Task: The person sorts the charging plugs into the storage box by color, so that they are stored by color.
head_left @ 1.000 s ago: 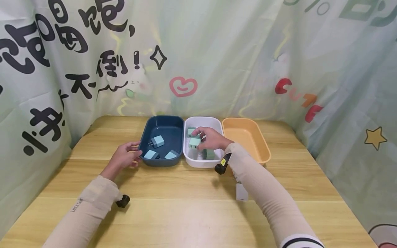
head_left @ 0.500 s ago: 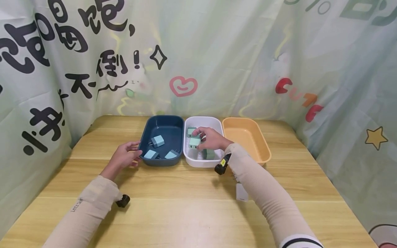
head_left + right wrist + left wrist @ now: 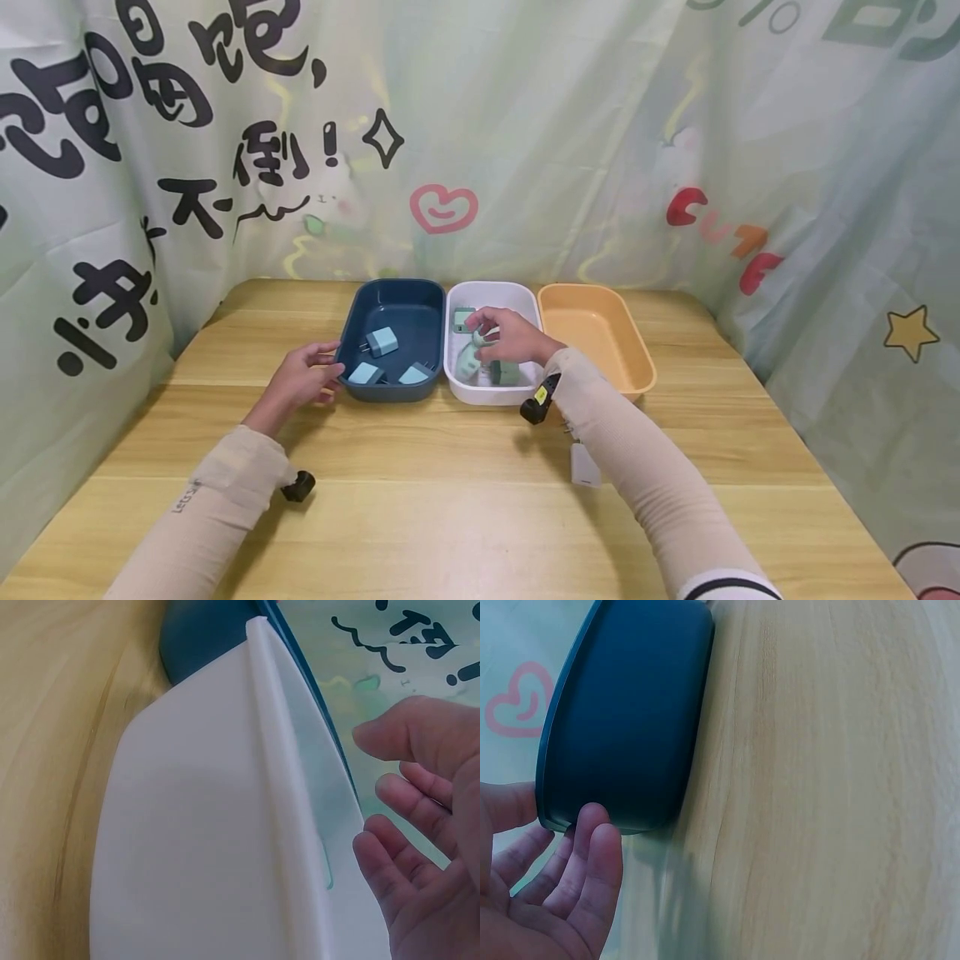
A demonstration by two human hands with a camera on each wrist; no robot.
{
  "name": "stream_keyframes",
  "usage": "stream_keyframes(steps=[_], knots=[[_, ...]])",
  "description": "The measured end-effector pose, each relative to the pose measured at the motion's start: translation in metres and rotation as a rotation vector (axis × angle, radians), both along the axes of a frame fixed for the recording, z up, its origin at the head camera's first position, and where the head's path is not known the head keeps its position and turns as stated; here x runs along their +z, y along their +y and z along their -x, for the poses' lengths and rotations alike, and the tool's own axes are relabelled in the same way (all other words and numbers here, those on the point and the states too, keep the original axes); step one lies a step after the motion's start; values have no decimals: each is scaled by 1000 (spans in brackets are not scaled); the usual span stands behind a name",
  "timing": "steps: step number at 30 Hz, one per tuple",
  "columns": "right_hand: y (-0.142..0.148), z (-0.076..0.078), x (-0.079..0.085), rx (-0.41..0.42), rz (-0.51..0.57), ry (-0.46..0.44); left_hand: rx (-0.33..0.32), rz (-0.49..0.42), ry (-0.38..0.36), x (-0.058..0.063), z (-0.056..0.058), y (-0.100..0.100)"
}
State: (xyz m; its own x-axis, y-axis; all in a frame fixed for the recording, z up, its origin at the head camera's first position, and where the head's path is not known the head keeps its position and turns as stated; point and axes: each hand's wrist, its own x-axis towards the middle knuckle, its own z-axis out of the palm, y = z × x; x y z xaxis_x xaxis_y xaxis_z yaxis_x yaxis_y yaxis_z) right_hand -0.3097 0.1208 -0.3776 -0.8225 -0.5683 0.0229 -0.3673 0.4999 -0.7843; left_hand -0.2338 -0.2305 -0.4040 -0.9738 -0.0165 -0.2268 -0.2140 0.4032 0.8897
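My left hand (image 3: 300, 379) touches the left rim of a dark blue bin (image 3: 393, 289) with relaxed fingers. Inside that bin lie three light-blue plug chargers, one of them the two-prong charger (image 3: 382, 342). Over the white bin (image 3: 465, 389) my right hand (image 3: 510, 335) hovers, thumb and fingers parted. Below its fingertips a pale green charger (image 3: 468, 364) looks blurred and tilted. A second green charger (image 3: 463, 319) lies at the back of the white bin, and a darker green one (image 3: 505, 372) sits toward the front right. In the right wrist view, no object shows between the right fingers (image 3: 386, 859).
A yellow-orange bin (image 3: 592, 321) stands against the white one at right. On the wooden table (image 3: 420, 508) a white charger (image 3: 584, 464) lies beside the right forearm, partly covered by it. A printed cloth (image 3: 525, 150) hangs behind the table.
My right hand has let go of the pale green charger, which has dropped and tipped in the white bin. The left hand stays at the blue bin's rim.
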Motion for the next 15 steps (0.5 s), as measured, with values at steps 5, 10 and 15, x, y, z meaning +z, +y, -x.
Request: stream_keyframes(steps=[5, 10, 15], knots=[[3, -5, 4, 7, 37, 4, 0, 0, 1, -2, 1, 1], [12, -12, 5, 39, 86, 7, 4, 5, 2, -2, 0, 1], [26, -23, 6, 81, 153, 0, 0, -1, 3, -2, 1, 1]])
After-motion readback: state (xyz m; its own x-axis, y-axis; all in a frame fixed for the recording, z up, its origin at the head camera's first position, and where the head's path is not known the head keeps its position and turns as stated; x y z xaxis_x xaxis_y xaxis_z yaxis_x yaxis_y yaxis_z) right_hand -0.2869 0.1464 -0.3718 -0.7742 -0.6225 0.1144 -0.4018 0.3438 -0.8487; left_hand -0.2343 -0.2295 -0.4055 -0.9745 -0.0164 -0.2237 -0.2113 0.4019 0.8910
